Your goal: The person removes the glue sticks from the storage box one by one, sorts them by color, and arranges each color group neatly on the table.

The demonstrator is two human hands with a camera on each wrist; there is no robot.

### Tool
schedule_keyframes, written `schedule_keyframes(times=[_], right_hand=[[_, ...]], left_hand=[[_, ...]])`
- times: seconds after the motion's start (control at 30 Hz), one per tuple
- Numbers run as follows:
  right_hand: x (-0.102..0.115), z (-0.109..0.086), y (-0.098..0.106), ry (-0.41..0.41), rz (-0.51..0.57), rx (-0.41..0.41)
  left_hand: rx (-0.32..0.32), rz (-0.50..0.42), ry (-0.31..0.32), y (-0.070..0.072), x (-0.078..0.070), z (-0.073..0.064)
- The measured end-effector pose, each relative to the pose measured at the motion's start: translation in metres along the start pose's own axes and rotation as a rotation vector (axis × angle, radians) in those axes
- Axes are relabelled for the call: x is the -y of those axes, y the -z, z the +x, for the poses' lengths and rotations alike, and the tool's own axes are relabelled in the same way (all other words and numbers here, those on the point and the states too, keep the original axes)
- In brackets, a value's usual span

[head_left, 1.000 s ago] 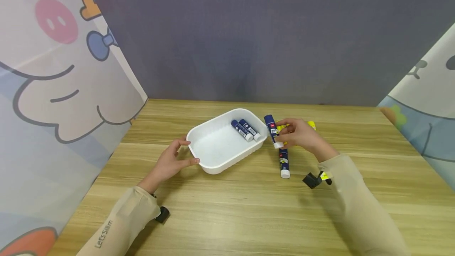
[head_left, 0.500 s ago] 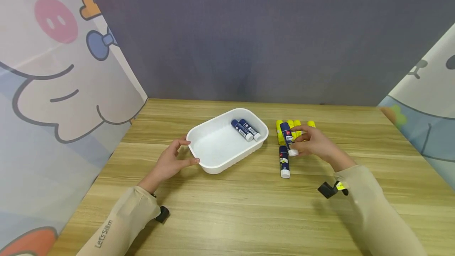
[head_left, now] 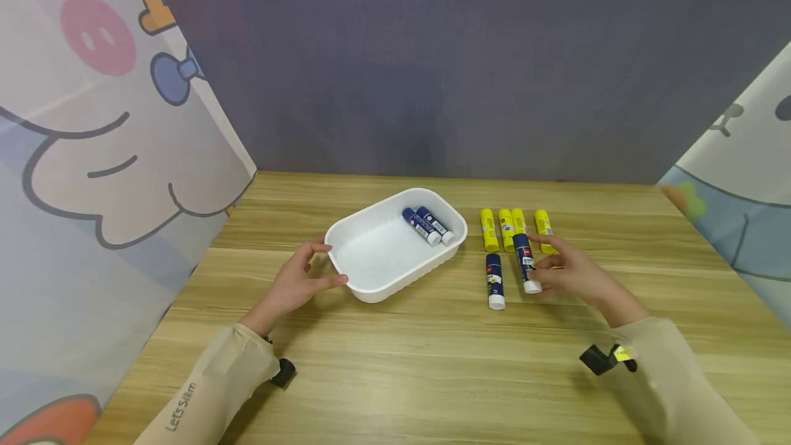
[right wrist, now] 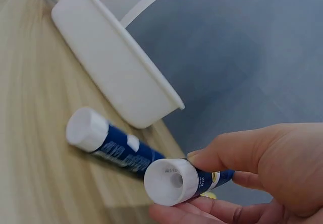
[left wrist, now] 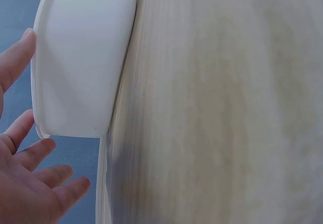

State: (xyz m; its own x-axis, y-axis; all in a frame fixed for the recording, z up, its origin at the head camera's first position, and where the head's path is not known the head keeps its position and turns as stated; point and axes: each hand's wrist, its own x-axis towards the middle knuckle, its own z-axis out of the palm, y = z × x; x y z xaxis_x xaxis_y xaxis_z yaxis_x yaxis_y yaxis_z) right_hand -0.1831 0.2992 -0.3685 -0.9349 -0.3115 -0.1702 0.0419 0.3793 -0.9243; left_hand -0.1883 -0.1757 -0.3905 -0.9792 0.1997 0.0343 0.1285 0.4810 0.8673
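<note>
My right hand (head_left: pixel 565 273) pinches a blue glue stick (head_left: pixel 524 263) with a white end between thumb and fingers, just above the table. In the right wrist view that glue stick (right wrist: pixel 174 182) points its white end at the camera. Another blue glue stick (head_left: pixel 494 282) lies to its left. My left hand (head_left: pixel 298 283) rests thumb and fingertips against the left end of a white plastic basket (head_left: pixel 371 292); in the left wrist view the fingers (left wrist: pixel 38 153) are spread. Two blue glue sticks (head_left: pixel 421 226) lie side by side in the basket's right end.
Several yellow glue sticks (head_left: pixel 489 230) lie in a row on the wooden table (head_left: pixel 395 376), right of the basket, one (head_left: pixel 544 229) set apart from the others. A grey partition (head_left: pixel 402 74) stands behind the table, with cartoon-printed panels at both sides.
My right hand has carried the blue glue stick from beside the basket's right end rightward and toward me, uncovering the yellow glue sticks. The left hand and basket stay still.
</note>
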Motion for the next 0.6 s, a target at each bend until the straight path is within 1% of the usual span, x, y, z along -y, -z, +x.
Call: schedule_keyframes(times=[0.27,0.5,0.6], right_hand=[[-0.011,-0.006,-0.003,-0.064,0.023,0.067],[-0.016,-0.003,-0.006,-0.105,0.022,0.107],[-0.015,-0.001,-0.007,-0.128,0.01,0.108]], left_hand=[[-0.007,0.001,-0.005,0.001,0.002,0.001],[-0.005,-0.001,-0.01,0.001,0.002,0.001],[-0.001,-0.001,-0.012,0.0,0.002,0.001]])
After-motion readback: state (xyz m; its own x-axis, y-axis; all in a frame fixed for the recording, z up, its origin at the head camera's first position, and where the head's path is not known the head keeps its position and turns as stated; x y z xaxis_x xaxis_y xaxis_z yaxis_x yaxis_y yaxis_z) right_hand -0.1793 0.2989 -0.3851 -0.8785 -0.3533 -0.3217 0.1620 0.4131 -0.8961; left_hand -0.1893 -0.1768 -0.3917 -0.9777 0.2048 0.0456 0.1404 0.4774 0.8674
